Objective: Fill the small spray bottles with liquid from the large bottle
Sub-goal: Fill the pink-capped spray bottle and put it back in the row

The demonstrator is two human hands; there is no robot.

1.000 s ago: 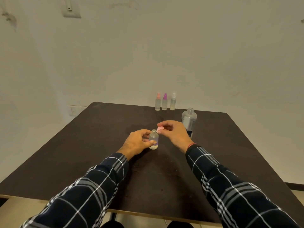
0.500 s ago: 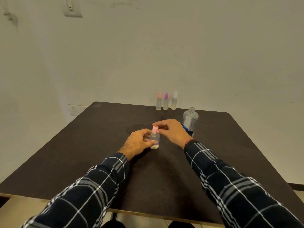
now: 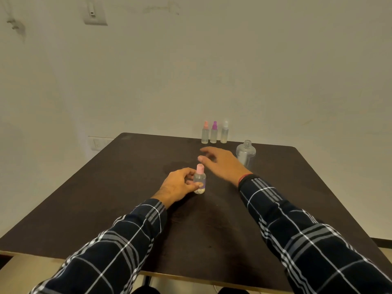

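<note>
Pink cap (image 3: 200,168) now sits on the small bottle (image 3: 199,181); 0.5 s ago your right hand (image 3: 220,164) was seating it. That hand has come off, fingers spread, holding nothing, blurred, btwn the small bottle & the large bottle (image 3: 246,153). Your left hand (image 3: 178,184) grips the small bottle, upright, mid-table. So this one looks filled & capped; prob. it joins the three spray bottles (image 3: 214,134) at the far edge. Large bottle stands uncapped, back right. Surface: dark brown table (image 3: 127,187), faint darker patch beyond the bottle. Room: plain off-white wall, switch plate (image 3: 94,12) up left, wall socket (image 3: 96,143) low left.
</note>
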